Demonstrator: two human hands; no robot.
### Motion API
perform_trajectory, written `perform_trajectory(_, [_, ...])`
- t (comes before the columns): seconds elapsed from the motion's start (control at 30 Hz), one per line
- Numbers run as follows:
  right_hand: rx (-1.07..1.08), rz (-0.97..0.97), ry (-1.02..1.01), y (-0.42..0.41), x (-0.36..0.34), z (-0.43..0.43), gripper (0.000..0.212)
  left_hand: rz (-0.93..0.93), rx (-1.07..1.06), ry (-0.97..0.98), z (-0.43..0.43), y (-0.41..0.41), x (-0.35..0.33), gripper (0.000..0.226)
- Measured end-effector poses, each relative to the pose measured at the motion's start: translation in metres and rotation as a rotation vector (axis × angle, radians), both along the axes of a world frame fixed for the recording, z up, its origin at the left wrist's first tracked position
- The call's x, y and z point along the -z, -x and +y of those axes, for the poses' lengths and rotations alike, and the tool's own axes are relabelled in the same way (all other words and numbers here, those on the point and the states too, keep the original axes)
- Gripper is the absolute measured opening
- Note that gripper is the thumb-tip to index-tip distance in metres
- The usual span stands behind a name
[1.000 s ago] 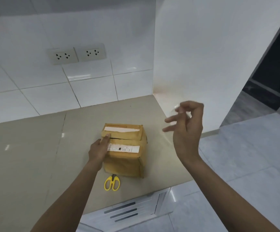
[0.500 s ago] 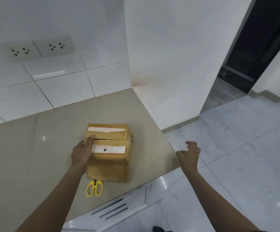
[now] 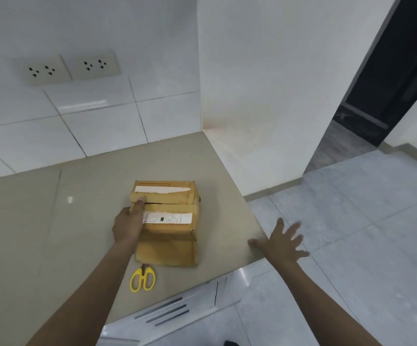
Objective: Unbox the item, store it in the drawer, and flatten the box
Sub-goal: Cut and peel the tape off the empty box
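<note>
Box (image 3: 167,221): one, on bench (image 3: 40,233). Labels on box: two, white. Scissors (image 3: 143,278): one pair, yellow. Wall sockets: two, side by side. Hands: two, left hand (image 3: 127,224), right hand (image 3: 281,244). Bench: one.

No text can be read here. The cardboard box (image 3: 166,222) carries a white shipping label (image 3: 168,218) with small dark print, too blurred to read, and a plain white strip (image 3: 162,189) with no writing visible.
</note>
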State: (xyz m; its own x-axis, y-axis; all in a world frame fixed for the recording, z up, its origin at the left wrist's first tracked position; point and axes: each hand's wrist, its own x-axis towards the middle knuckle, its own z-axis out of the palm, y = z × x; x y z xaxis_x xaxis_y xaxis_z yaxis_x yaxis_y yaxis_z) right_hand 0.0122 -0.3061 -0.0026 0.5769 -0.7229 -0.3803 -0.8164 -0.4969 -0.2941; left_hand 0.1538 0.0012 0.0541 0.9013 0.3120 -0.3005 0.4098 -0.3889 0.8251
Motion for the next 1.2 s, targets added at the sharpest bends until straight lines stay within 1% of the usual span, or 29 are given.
perform_trajectory(0.03, [-0.099, -0.077, 0.107, -0.004, -0.005, 0.006, 0.109, 0.002, -0.018, 0.007, -0.004, 0.002, -0.001, 0.067])
perform_trajectory(0.07, [-0.196, -0.217, 0.157, -0.010, -0.010, 0.014, 0.094, 0.002, -0.044, 0.023, -0.006, 0.003, -0.003, 0.065])
perform_trajectory(0.1, [-0.266, -0.397, 0.097, -0.016, -0.017, 0.025, 0.076, 0.004, -0.070, 0.047, -0.009, 0.004, -0.005, 0.061])
perform_trajectory(0.13, [-0.291, -0.566, -0.051, -0.024, -0.027, 0.039, 0.058, 0.006, -0.092, 0.068, -0.011, 0.005, -0.007, 0.057])
perform_trajectory(0.17, [-0.290, -0.680, -0.220, -0.033, -0.039, 0.054, 0.043, 0.014, -0.098, 0.085, -0.012, 0.006, -0.008, 0.054])
perform_trajectory(0.2, [-0.284, -0.733, -0.368, -0.041, -0.051, 0.068, 0.033, 0.029, -0.085, 0.099, -0.013, 0.007, -0.009, 0.053])
perform_trajectory(0.27, [-0.261, -0.751, -0.577, -0.057, -0.069, 0.089, 0.028, 0.068, -0.043, 0.145, -0.013, 0.008, -0.013, 0.052])
perform_trajectory(0.3, [-0.249, -0.744, -0.611, -0.065, -0.075, 0.096, 0.030, 0.084, -0.026, 0.180, -0.013, 0.010, -0.015, 0.052])
perform_trajectory(0.4, [-0.222, -0.698, -0.612, -0.082, -0.083, 0.099, 0.036, 0.167, 0.051, 0.322, -0.008, 0.020, -0.029, 0.044])
perform_trajectory(0.47, [-0.200, -0.612, -0.641, -0.093, -0.081, 0.093, 0.040, 0.287, 0.223, 0.427, -0.002, 0.028, -0.039, 0.041])
perform_trajectory(0.53, [-0.219, -0.478, -0.650, -0.101, -0.078, 0.088, 0.048, 0.366, 0.394, 0.485, 0.003, 0.035, -0.040, 0.052])
perform_trajectory(0.6, [-0.278, -0.349, -0.638, -0.109, -0.075, 0.085, 0.063, 0.367, 0.497, 0.452, 0.005, 0.041, -0.035, 0.071])
perform_trajectory(0.67, [-0.353, -0.248, -0.607, -0.115, -0.073, 0.089, 0.082, 0.297, 0.567, 0.335, 0.000, 0.048, -0.028, 0.085])
perform_trajectory(0.73, [-0.464, -0.186, -0.451, -0.118, -0.070, 0.100, 0.100, 0.214, 0.601, 0.222, -0.008, 0.054, -0.020, 0.090])
perform_trajectory(0.83, [-0.564, -0.148, -0.148, -0.113, -0.057, 0.129, 0.125, 0.097, 0.600, 0.124, -0.018, 0.059, -0.012, 0.101])
perform_trajectory(0.87, [-0.582, -0.147, -0.079, -0.110, -0.053, 0.137, 0.129, 0.061, 0.600, 0.116, -0.020, 0.057, -0.010, 0.099])
perform_trajectory(0.93, [-0.601, -0.166, -0.013, -0.109, -0.048, 0.145, 0.130, 0.067, 0.599, 0.106, -0.021, 0.051, -0.009, 0.088])
perform_trajectory(1.0, [-0.617, -0.184, -0.028, -0.111, -0.048, 0.144, 0.124, 0.146, 0.568, 0.062, -0.019, 0.043, -0.010, 0.076])
perform_trajectory(1.07, [-0.612, -0.213, -0.105, -0.114, -0.050, 0.136, 0.118, 0.219, 0.453, 0.001, -0.019, 0.034, -0.013, 0.076])
perform_trajectory(1.1, [-0.602, -0.233, -0.157, -0.115, -0.052, 0.131, 0.116, 0.215, 0.387, -0.036, -0.021, 0.030, -0.014, 0.077])
perform_trajectory(1.2, [-0.527, -0.306, -0.352, -0.115, -0.058, 0.113, 0.108, 0.109, 0.241, -0.185, -0.030, 0.017, -0.016, 0.075])
